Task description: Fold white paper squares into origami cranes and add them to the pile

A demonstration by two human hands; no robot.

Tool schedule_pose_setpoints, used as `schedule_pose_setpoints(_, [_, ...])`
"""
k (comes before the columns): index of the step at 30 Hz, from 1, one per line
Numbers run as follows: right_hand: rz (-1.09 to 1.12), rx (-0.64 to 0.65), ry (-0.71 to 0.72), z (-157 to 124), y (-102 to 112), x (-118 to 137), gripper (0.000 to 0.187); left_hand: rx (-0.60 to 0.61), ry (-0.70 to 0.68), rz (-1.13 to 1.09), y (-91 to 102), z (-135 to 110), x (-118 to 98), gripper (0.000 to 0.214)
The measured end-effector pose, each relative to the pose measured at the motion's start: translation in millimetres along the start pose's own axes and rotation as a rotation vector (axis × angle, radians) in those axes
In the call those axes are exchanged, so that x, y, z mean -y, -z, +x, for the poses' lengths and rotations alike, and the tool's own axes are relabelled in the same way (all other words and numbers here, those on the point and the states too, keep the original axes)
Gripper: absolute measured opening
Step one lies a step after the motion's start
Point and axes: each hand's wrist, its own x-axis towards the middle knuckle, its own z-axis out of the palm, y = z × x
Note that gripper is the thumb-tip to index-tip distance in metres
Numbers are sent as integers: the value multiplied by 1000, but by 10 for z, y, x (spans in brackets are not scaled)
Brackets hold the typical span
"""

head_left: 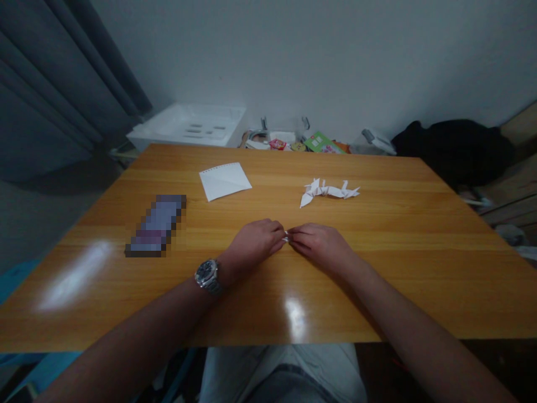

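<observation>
Both hands meet over the middle of the wooden table. Between their fingertips is a small folded piece of white paper [286,237], mostly hidden by the fingers. My left hand [258,239], with a metal watch [207,273] on its wrist, is closed on the paper's left side. From the other side my right hand [321,243] pinches it too. Beyond my right hand lie several folded white paper figures [329,190] in a row. A sheet of white paper [225,181] with a perforated top edge lies flat beyond my left hand.
A blurred-out phone-like device [157,226] lies at the left of the wooden table [403,291]. Behind the far edge are a white tray-like piece [188,123], a green packet [322,143] and other small items. Dark cloth [453,145] is heaped at the far right.
</observation>
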Motion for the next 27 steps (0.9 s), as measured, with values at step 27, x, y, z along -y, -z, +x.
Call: schedule_pose_setpoints(27, [-58,28,-43,-65,186,-95,30,11,21,5,-23,-32,-104,34])
